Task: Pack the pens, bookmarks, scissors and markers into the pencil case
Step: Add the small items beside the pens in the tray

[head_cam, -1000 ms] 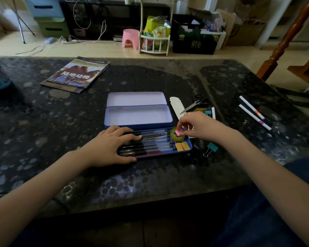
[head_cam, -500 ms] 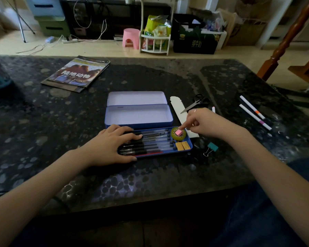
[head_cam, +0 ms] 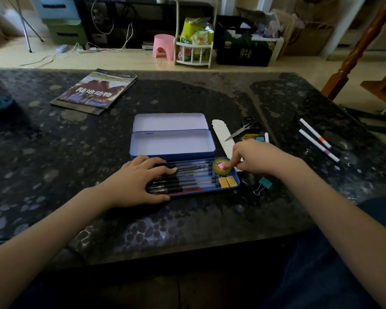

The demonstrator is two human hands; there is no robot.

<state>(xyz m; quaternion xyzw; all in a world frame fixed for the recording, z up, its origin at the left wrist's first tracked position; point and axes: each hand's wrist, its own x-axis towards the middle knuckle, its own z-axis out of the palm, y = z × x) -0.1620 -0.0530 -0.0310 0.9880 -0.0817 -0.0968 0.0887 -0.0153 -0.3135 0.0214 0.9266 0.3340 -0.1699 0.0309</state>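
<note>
Left hand (head_cam: pixel 140 181): flat, fingers spread, pressing the pens (head_cam: pixel 187 177) in the tray (head_cam: pixel 235 186), gripping nothing. Right hand (head_cam: pixel 254 156): loosely curled, forefinger on the pink eraser (head_cam: pixel 221 166), holding nothing. Pencil case (head_cam: pixel 172 143): open, mid-bench. Bookmark (head_cam: pixel 222 134), scissors (head_cam: pixel 243 129): just beyond the right hand, long axes running toward the far edge. Markers (head_cam: pixel 316 139): well apart, toward the right edge; right hand nearer.
</note>
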